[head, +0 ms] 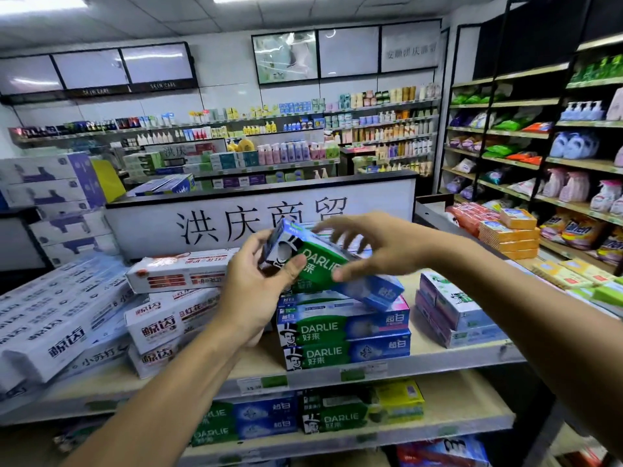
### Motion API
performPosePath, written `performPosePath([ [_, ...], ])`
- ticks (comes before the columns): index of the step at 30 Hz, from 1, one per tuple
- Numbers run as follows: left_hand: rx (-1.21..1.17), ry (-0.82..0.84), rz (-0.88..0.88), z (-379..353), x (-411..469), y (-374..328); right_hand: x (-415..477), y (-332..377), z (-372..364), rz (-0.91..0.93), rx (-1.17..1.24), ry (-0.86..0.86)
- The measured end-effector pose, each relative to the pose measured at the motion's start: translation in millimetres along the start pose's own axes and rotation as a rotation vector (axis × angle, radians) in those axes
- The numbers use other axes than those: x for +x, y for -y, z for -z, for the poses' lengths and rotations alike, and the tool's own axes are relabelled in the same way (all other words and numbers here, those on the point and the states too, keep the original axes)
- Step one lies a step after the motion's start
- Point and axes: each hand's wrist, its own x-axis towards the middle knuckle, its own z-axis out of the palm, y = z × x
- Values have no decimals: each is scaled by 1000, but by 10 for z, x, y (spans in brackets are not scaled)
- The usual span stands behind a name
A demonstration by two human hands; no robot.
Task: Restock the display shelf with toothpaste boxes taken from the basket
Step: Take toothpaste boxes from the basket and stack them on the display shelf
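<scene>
A green and blue Darlie toothpaste box point(320, 264) is held tilted above the top display shelf point(438, 357). My left hand point(259, 284) grips its near end, thumb on the green face. My right hand point(367, 244) hovers over the box's far part with fingers spread, thumb touching its lower edge. Right under the box lies a stack of the same Darlie boxes point(344, 335). The basket is not in view.
White toothpaste boxes point(168, 318) are piled on the shelf's left; pale boxes point(451, 311) stack on its right. More Darlie boxes point(303, 419) fill the lower shelf. A white counter point(263, 217) stands behind. Shelving with soap and detergent point(539, 183) rises on the right.
</scene>
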Motion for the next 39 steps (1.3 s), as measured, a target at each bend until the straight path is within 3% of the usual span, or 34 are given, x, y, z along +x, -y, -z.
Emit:
performPosePath([
  [2,-182,-90,111,14,-57,106,-154,-213,-74,-63,-45,43],
  [4,-154,-112,189,36,-137,205,-259,-363,-142,-72,-29,-4],
  [8,599,-102,52,111,-240,391,-360,-534,-259,20,-95,-72],
  [12,754,-81,29,137,-320,536,-400,-580,-363,30,-116,-112],
  [15,927,-48,-212,137,-346,643,-373,-575,-315,48,-98,-91],
  [19,1250,162,-598,-36,-312,739,-25,-660,-129,-17,-6,-206],
  [22,1260,228,-710,-156,-305,809,574,-849,-46,-110,-92,-207],
  [27,1186,66,-625,-13,-263,824,1423,-1140,-102,-217,-319,12],
  [34,1185,43,-546,87,-248,823,1662,-1294,-197,-132,-486,95],
  [39,1186,19,-538,86,-258,884,1600,-1319,-201,-101,-380,107],
])
